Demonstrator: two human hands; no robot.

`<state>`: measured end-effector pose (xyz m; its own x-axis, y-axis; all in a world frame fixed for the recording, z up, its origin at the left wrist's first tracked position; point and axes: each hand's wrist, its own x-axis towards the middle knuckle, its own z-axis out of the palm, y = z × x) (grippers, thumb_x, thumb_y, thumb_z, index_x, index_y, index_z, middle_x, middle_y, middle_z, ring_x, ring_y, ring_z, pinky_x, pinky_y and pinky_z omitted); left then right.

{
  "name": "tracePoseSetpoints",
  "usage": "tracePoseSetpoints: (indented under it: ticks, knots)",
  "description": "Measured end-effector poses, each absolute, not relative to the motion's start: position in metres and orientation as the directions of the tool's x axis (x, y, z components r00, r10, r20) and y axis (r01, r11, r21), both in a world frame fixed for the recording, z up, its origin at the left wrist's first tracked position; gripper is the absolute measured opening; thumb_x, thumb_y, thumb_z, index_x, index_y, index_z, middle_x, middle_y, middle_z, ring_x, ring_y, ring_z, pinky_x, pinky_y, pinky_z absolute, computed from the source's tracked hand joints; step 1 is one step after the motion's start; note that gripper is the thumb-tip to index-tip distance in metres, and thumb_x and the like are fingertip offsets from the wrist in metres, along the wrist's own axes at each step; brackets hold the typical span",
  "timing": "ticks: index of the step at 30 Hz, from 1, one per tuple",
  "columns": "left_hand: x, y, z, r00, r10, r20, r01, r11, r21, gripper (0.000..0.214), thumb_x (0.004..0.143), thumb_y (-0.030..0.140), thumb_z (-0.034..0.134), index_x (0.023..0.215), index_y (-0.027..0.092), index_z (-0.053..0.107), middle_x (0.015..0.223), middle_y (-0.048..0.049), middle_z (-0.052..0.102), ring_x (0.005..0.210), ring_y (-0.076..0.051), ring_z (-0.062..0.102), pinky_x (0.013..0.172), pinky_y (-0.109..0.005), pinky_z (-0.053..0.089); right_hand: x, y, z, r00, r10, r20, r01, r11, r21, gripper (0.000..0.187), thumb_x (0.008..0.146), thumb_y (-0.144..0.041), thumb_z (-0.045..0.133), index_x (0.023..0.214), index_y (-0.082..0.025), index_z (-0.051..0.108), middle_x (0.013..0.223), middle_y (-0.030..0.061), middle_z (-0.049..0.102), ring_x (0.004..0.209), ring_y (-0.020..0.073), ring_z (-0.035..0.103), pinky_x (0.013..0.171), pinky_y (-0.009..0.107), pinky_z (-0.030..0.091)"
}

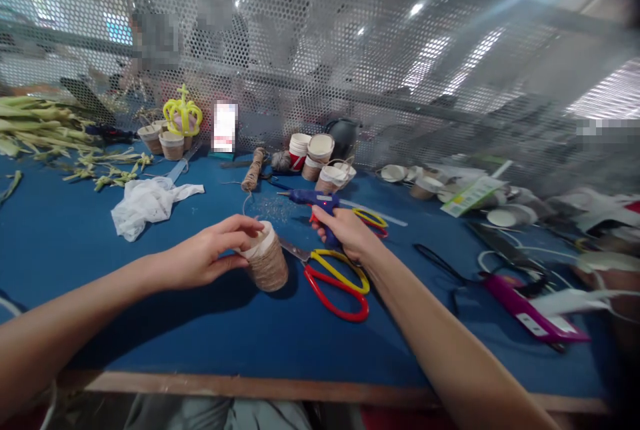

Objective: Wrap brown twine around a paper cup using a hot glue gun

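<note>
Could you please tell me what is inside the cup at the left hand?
Inside the cup, some pale inner wall shows; the left hand partly covers the mouth, and the bottom is hidden.

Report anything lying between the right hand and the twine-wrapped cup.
The scissors lie on the blue table between the right hand and the twine-wrapped cup, blades toward the cup. They lie low, so the held glue gun could probably pass above them.
</note>
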<state>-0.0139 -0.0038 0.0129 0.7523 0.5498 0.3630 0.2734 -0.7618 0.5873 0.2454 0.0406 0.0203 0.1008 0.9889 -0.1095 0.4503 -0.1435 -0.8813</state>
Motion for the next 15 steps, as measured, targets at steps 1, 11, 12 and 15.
tracePoseSetpoints:
  ticks: [1, 11, 12, 15]
  knots:
    - [-0.014, -0.005, 0.013, 0.757, 0.544, 0.362, 0.278, -0.77, 0.574, 0.008, 0.087, 0.012, 0.046, 0.089, 0.015, 0.053, 0.125, -0.0146, 0.045, 0.118, -0.021, 0.045, 0.099, -0.036, 0.04, 0.244, 0.046, 0.016, 0.105, 0.986, -0.131, 0.485, -0.166, -0.858, 0.025, 0.085, -0.031, 0.051, 0.069, -0.012, 0.054, 0.06, 0.0001, 0.054, 0.046, 0.0067, 0.048, 0.045, 0.021, 0.042]
    - [-0.012, -0.01, 0.016, 0.756, 0.512, 0.408, 0.336, -0.839, 0.428, 0.009, 0.085, 0.009, 0.045, 0.084, 0.013, 0.053, 0.123, -0.0152, 0.042, 0.112, -0.023, 0.049, 0.093, -0.037, 0.044, 0.238, 0.075, 0.0, 0.152, 0.988, 0.03, 0.827, -0.111, -0.551, 0.021, 0.081, -0.027, 0.06, 0.091, -0.009, 0.06, 0.098, 0.0136, 0.06, 0.099, 0.0284, 0.055, 0.083, 0.042, 0.042]
    - [-0.012, -0.01, 0.017, 0.754, 0.509, 0.415, 0.348, -0.846, 0.405, 0.009, 0.085, 0.009, 0.045, 0.083, 0.013, 0.053, 0.122, -0.0148, 0.042, 0.11, -0.022, 0.049, 0.091, -0.036, 0.045, 0.237, 0.072, 0.004, 0.131, 0.988, 0.078, 0.839, -0.068, -0.539, 0.018, 0.08, -0.026, 0.06, 0.086, -0.009, 0.061, 0.095, 0.0146, 0.061, 0.1, 0.0298, 0.054, 0.084, 0.042, 0.04]
    - [-0.011, -0.012, 0.021, 0.765, 0.505, 0.4, 0.394, -0.858, 0.33, 0.012, 0.085, 0.01, 0.044, 0.083, 0.013, 0.055, 0.11, -0.0133, 0.047, 0.099, -0.021, 0.052, 0.083, -0.034, 0.047, 0.229, 0.054, 0.026, -0.05, 0.982, 0.181, 0.826, 0.142, -0.545, 0.019, 0.085, -0.03, 0.05, 0.083, -0.014, 0.061, 0.09, 0.0102, 0.063, 0.094, 0.0244, 0.056, 0.083, 0.035, 0.041]
